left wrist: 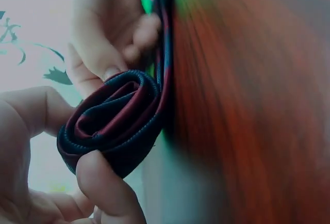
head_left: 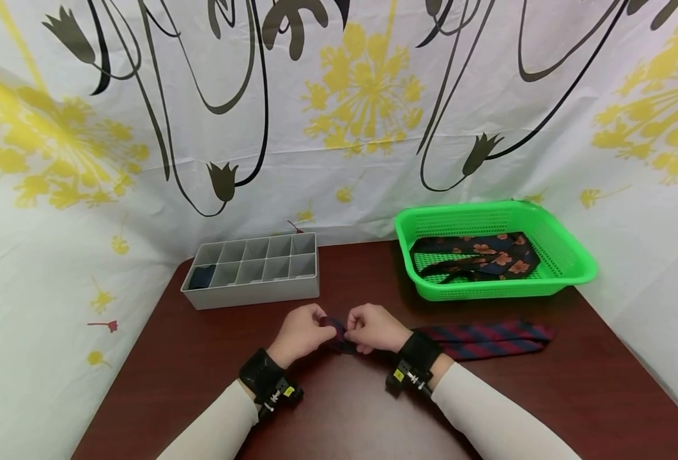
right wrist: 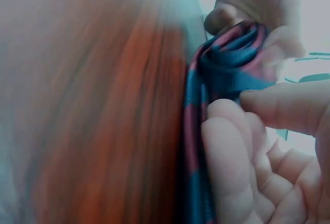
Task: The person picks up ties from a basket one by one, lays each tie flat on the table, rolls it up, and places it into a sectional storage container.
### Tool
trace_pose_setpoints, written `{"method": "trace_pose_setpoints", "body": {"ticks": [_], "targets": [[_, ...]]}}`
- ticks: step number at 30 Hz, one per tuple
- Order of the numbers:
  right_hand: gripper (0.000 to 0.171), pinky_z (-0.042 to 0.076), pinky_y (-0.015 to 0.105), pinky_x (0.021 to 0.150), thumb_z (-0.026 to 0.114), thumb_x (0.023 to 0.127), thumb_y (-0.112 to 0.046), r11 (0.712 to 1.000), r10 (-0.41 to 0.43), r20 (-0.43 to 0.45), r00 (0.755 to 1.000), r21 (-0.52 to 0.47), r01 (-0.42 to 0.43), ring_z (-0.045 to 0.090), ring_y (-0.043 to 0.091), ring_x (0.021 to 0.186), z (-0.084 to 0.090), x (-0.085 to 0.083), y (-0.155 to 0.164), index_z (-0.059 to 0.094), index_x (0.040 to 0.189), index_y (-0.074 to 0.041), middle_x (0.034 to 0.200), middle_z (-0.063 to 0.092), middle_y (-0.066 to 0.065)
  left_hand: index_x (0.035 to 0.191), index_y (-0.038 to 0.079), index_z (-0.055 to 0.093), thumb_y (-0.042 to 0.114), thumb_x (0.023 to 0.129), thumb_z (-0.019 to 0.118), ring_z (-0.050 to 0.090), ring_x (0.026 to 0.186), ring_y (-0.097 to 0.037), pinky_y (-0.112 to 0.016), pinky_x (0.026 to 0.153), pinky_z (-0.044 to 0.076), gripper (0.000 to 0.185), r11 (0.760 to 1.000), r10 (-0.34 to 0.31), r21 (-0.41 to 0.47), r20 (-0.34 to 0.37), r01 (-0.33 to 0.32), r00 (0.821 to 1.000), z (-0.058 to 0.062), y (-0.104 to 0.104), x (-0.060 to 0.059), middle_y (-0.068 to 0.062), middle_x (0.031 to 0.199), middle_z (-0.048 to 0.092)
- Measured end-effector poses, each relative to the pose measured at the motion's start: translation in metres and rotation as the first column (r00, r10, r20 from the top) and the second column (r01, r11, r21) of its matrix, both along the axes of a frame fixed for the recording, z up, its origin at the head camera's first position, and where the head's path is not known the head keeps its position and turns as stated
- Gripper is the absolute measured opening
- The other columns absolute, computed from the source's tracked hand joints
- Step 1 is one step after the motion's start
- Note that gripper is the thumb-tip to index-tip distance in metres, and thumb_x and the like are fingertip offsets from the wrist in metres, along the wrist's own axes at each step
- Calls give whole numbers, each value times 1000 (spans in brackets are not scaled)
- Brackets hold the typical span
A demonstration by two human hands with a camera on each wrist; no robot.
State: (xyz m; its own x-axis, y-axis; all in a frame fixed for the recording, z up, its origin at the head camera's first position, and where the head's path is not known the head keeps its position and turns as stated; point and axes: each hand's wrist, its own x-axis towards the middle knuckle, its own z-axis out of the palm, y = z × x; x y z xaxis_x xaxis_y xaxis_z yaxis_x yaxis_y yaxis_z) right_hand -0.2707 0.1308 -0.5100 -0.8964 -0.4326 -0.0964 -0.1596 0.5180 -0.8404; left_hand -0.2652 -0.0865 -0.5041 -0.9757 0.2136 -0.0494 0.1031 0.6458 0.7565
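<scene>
A striped necktie in dark red and navy lies lengthwise on the table, its near end wound into a roll. My left hand pinches this roll between thumb and fingers, at its left side. On the other side, my right hand holds the necktie where the flat strip meets the roll, with the thumb against the coil and curled fingers beside the strip. Seen edge-on in the left wrist view, the coil shows several loose oval layers. The rest of the strip stretches to the right past my right wrist.
At the back left stands a grey divided box with a dark rolled item in its front left compartment. A green basket at the back right holds a dark flowered necktie. A patterned curtain hangs behind the table.
</scene>
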Motion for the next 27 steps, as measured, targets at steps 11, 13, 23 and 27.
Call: {"method": "trace_pose_setpoints", "body": {"ticks": [11,13,23,27], "targets": [[17,62,31,56,67,90,0,1000,-14,255,967,-1,15,68,15,57,11,-3,16,61,106,1,76,69,10,121,7,69,16,78,92,70,70,-10,-27,64,58,49,950,-282,135,-18,282,959,3,12,9,-4,88,67],[24,61,31,55,69,88,0,1000,-23,261,965,10,21,68,15,56,12,-3,17,59,110,-1,76,69,10,122,7,70,9,78,90,70,74,-9,-26,64,58,48,939,-309,153,-8,307,951,0,12,8,-4,93,65],[25,45,29,56,82,80,-27,961,100,-182,978,272,-48,55,14,61,-17,-22,28,60,85,-15,71,60,-3,130,22,75,27,89,87,55,90,-9,-23,77,51,43,899,-427,-194,-194,392,883,0,22,6,3,100,58],[28,50,30,55,83,79,-20,955,156,-24,987,257,-145,60,16,61,-1,-23,37,61,95,-13,77,64,1,127,15,77,29,89,87,58,100,-12,-25,86,52,42,872,-449,-310,-194,379,873,2,32,7,1,108,63]]}}
